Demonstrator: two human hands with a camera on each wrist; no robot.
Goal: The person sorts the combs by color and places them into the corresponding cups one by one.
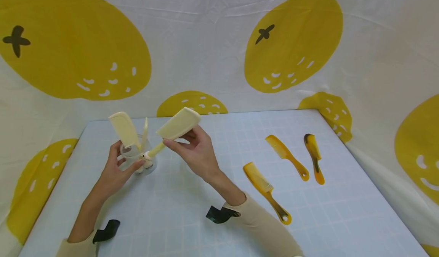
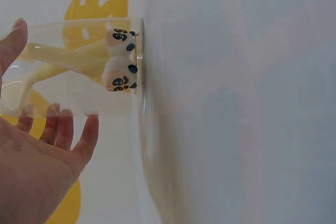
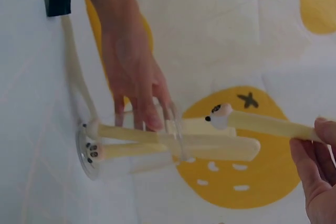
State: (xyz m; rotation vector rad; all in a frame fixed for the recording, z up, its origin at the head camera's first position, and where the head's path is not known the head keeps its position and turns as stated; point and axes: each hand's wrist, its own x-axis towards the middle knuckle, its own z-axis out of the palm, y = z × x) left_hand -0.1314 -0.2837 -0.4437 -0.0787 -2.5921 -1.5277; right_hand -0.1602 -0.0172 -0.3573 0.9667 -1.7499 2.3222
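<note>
Now the fingers of our right hand (image 1: 197, 152) pinch a cream comb (image 1: 180, 122) to the right of the jar (image 2: 68, 98), its long axis slanting so that the handle end lies just above the jar's rim. Our left hand (image 1: 116, 172) is nearer the jar, its fingers curled round the wall.
</note>
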